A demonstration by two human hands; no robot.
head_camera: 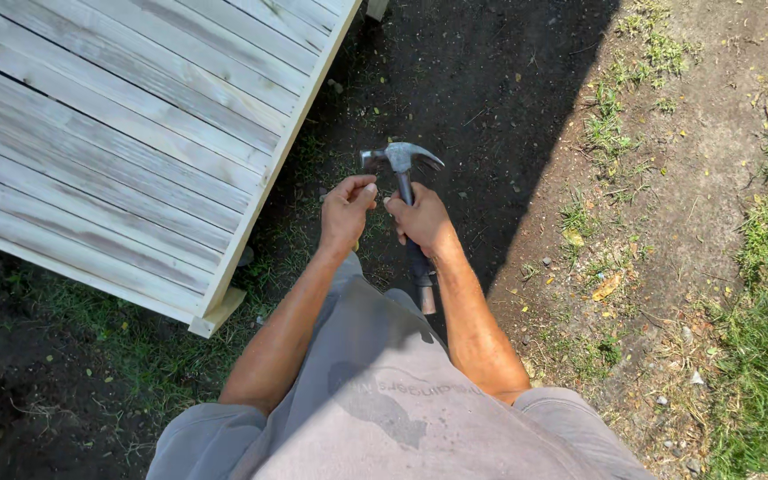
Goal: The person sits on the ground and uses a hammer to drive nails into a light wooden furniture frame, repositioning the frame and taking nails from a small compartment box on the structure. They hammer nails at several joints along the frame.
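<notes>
My right hand (420, 219) grips the dark handle of a claw hammer (402, 158), whose steel head points away from me above the ground. My left hand (347, 206) is curled closed just left of the hammer handle, thumb against fingertips as if pinching something small; what it holds is hidden. Both hands sit close together in front of my grey shirt, over shaded dark soil.
A pale wooden slatted panel (117, 133) with a framed edge fills the upper left, its corner near my left side. Dark shaded soil (464, 80) lies ahead. Sunlit dirt with grass patches (757, 267) and dry leaves runs along the right.
</notes>
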